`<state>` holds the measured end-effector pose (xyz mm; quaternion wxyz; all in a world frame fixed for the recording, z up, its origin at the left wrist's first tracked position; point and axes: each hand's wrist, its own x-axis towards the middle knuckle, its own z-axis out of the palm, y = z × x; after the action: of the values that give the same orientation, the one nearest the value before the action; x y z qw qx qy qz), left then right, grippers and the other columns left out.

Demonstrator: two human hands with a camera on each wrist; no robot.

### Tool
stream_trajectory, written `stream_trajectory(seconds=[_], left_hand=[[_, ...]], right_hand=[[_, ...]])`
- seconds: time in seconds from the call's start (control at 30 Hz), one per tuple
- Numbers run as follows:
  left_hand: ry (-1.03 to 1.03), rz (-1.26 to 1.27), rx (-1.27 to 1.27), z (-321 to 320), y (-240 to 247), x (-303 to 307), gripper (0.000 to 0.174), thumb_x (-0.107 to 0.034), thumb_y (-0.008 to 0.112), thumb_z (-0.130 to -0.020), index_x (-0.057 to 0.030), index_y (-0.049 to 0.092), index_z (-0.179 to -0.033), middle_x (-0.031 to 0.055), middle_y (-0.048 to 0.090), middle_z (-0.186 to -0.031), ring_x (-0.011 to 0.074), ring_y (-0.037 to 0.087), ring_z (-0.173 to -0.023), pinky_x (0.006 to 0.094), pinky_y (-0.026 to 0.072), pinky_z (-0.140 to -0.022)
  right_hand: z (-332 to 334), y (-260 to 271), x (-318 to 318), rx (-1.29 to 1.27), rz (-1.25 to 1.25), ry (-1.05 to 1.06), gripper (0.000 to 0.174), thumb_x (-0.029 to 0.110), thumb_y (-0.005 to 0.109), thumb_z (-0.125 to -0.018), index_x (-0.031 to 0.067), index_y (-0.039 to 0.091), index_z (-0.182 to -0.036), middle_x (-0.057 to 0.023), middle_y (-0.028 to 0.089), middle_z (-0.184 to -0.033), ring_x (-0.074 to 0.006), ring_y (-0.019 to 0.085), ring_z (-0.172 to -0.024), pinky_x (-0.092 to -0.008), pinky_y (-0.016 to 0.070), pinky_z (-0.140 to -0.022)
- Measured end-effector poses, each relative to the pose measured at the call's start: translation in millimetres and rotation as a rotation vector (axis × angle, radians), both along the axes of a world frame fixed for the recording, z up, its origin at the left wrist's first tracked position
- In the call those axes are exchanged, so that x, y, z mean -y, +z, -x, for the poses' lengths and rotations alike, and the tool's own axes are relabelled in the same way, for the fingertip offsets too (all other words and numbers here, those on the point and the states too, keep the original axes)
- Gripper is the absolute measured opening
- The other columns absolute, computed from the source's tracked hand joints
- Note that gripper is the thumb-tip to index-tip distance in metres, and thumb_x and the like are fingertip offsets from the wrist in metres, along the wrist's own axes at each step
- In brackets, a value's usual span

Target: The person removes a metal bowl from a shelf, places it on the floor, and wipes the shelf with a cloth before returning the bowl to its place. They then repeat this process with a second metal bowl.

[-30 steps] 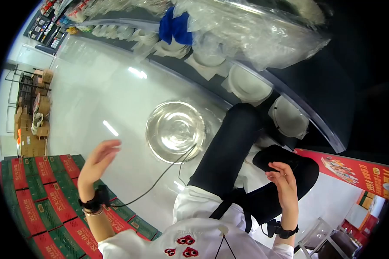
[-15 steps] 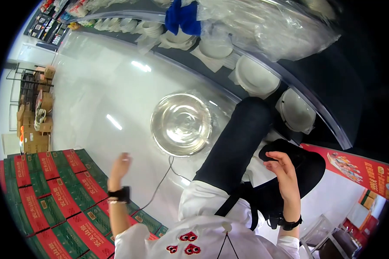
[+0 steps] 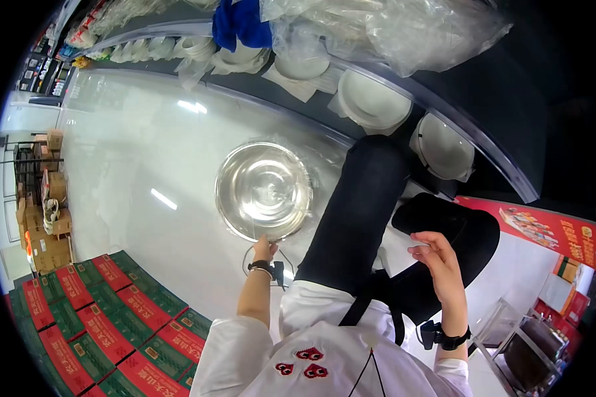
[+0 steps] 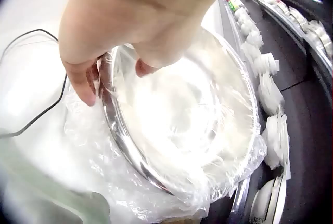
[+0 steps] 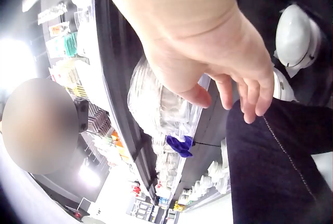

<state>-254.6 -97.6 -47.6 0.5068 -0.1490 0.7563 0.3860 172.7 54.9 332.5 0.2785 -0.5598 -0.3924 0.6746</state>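
A wide shiny metal basin, with clear plastic film around it, stands on the pale floor ahead of the person. The left hand grips its near rim. In the left wrist view, fingers lie outside the rim and another digit reaches over the inner side. The right hand is raised above the person's bent leg, its fingers loosely bent and holding nothing. From the right wrist, that same hand hangs in front of the shelves, apart from them.
On the low shelf along the right stand stacked white plates and bowls, partly in plastic. A blue cloth hangs there beside bagged goods. Red and green boxes are stacked at lower left. A dark cable lies by the basin.
The left hand has come from the left, over the boxes, rightward to the basin's near rim and taken hold of it. The right hand has barely moved. The head view has shifted slightly.
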Motion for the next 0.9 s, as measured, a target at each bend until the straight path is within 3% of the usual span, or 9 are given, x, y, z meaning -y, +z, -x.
stream_trajectory(seconds=[0.3, 0.4, 0.47, 0.5, 0.57, 0.7, 0.77, 0.87, 0.9], left_hand=[[0.268, -0.042, 0.058, 1, 1, -2, 0.041, -0.038, 0.059, -0.086, -0.0092, 0.051, -0.115, 0.0096, 0.053, -0.098, 0.0241, 0.054, -0.090, 0.0347, 0.0520, -0.074], [0.166, 0.105, 0.115, 23, -25, 13, 0.043, -0.040, 0.063, -0.083, -0.0116, 0.052, -0.114, 0.0062, 0.049, -0.097, 0.0236, 0.053, -0.085, 0.0363, 0.0500, -0.072], [-0.352, 0.007, -0.169, 26, -30, 22, 0.047, -0.039, 0.064, -0.080, -0.0087, 0.053, -0.114, 0.0092, 0.054, -0.103, 0.0278, 0.055, -0.092, 0.0408, 0.0496, -0.073], [-0.355, 0.007, -0.166, 22, -16, 13, 0.047, -0.039, 0.064, -0.080, -0.0087, 0.053, -0.114, 0.0092, 0.054, -0.103, 0.0278, 0.055, -0.092, 0.0408, 0.0496, -0.073], [0.076, 0.328, -0.439, 4, 37, -21, 0.059, -0.039, 0.061, -0.080, -0.0065, 0.045, -0.127, 0.0179, 0.055, -0.116, 0.0337, 0.056, -0.109, 0.0457, 0.0503, -0.085], [0.361, 0.600, -0.600, -5, 69, -46, 0.064, -0.043, 0.061, -0.079, -0.0054, 0.043, -0.129, 0.0221, 0.054, -0.121, 0.0363, 0.055, -0.114, 0.0465, 0.0488, -0.090], [0.281, 0.494, -0.329, -1, 85, -36, 0.054, -0.039, 0.060, -0.083, -0.0046, 0.050, -0.123, 0.0207, 0.058, -0.116, 0.0368, 0.056, -0.113, 0.0436, 0.0498, -0.089], [-0.423, 0.068, -0.400, 45, -37, 33, 0.040, -0.031, 0.056, -0.087, -0.0022, 0.056, -0.114, 0.0180, 0.062, -0.109, 0.0358, 0.056, -0.112, 0.0410, 0.0509, -0.088], [-0.422, 0.069, -0.399, 37, -24, 23, 0.040, -0.031, 0.056, -0.087, -0.0022, 0.056, -0.114, 0.0180, 0.062, -0.109, 0.0358, 0.056, -0.112, 0.0410, 0.0509, -0.088]], right_hand=[[5, 4, -3, -0.038, -0.003, -0.020, 0.030, 0.008, 0.048, -0.093, 0.0034, 0.051, -0.123, -0.0095, 0.057, -0.122, -0.0186, 0.059, -0.105, -0.0303, 0.0419, -0.094], [4, 1, -2, -0.033, -0.002, 0.000, 0.031, 0.008, 0.048, -0.093, 0.0036, 0.050, -0.124, -0.0099, 0.057, -0.122, -0.0189, 0.059, -0.105, -0.0305, 0.0422, -0.094], [4, 1, -1, -0.031, -0.006, 0.005, 0.032, 0.008, 0.048, -0.093, 0.0038, 0.050, -0.125, -0.0103, 0.056, -0.122, -0.0192, 0.059, -0.105, -0.0307, 0.0423, -0.094], [5, 3, 0, -0.038, -0.002, -0.026, 0.032, 0.008, 0.048, -0.094, 0.0036, 0.049, -0.125, -0.0108, 0.057, -0.122, -0.0195, 0.059, -0.105, -0.0310, 0.0425, -0.094], [4, 5, 1, -0.044, 0.002, -0.056, 0.032, 0.009, 0.048, -0.094, 0.0035, 0.049, -0.125, -0.0114, 0.057, -0.122, -0.0198, 0.059, -0.105, -0.0312, 0.0427, -0.095], [3, 4, 1, -0.057, 0.013, -0.067, 0.032, 0.010, 0.048, -0.094, 0.0035, 0.049, -0.125, -0.0119, 0.057, -0.122, -0.0201, 0.059, -0.105, -0.0315, 0.0428, -0.095], [3, 4, 3, -0.050, 0.011, -0.073, 0.031, 0.010, 0.048, -0.094, 0.0036, 0.049, -0.125, -0.0116, 0.058, -0.121, -0.0201, 0.059, -0.105, -0.0313, 0.0427, -0.095], [4, 5, 1, -0.039, 0.003, -0.046, 0.030, 0.009, 0.048, -0.094, 0.0037, 0.051, -0.123, -0.0109, 0.058, -0.121, -0.0198, 0.060, -0.104, -0.0309, 0.0425, -0.095], [4, 4, 0, -0.037, 0.003, -0.041, 0.030, 0.009, 0.048, -0.094, 0.0036, 0.051, -0.123, -0.0106, 0.058, -0.120, -0.0195, 0.059, -0.104, -0.0307, 0.0424, -0.094]])
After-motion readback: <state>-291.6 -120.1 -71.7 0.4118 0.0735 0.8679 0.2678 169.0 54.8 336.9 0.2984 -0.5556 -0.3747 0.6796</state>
